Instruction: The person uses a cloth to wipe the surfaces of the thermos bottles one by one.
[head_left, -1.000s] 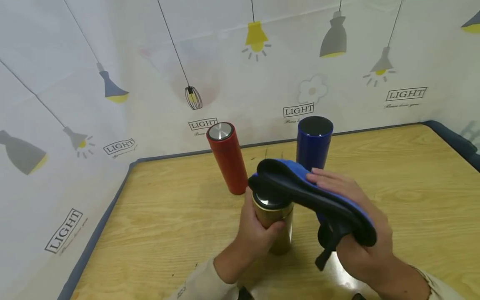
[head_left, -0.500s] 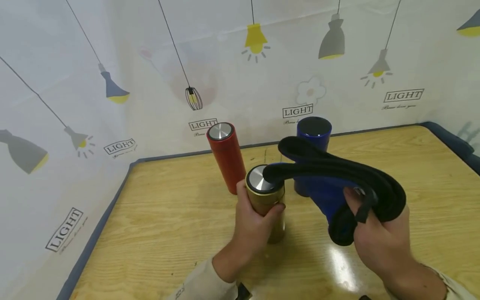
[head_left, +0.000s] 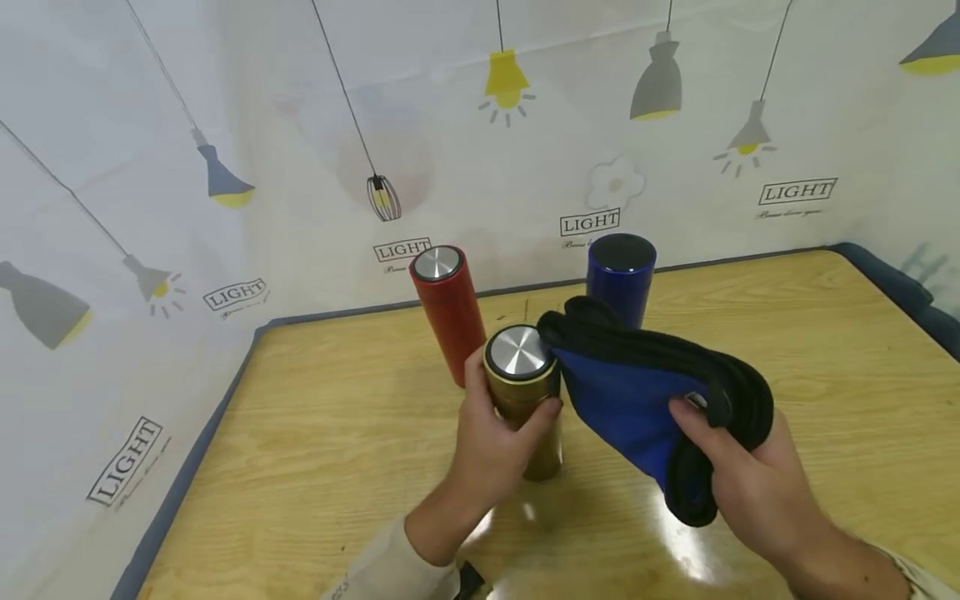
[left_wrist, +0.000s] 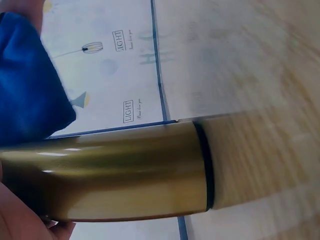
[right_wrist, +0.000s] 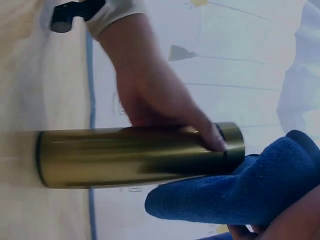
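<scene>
In the head view, my left hand [head_left: 487,442] grips a gold thermos flask [head_left: 545,450] near its top, thumb on the near side. The flask's silver lid [head_left: 519,352] faces up, ringed in black. My right hand [head_left: 772,483] holds a folded blue cloth [head_left: 622,400] with thick black edging, thumb on top. The cloth's left end is up against the flask's right side, just below the lid. In the right wrist view, the blue cloth [right_wrist: 210,197] lies along the upper part of the gold flask [right_wrist: 115,157]. Whether the flask's base touches the table cannot be told.
A red flask [head_left: 450,321] with a silver lid stands behind the gold one, to the left. Behind the cloth is a blue flask [head_left: 621,283], partly hidden. The wooden table [head_left: 322,467] ends at a lamp-patterned wall covering [head_left: 465,142].
The cloth has come off the gold flask's lid, swung right, then dropped to the flask's right side. The left hand keeps its grip. The flask has shifted slightly left.
</scene>
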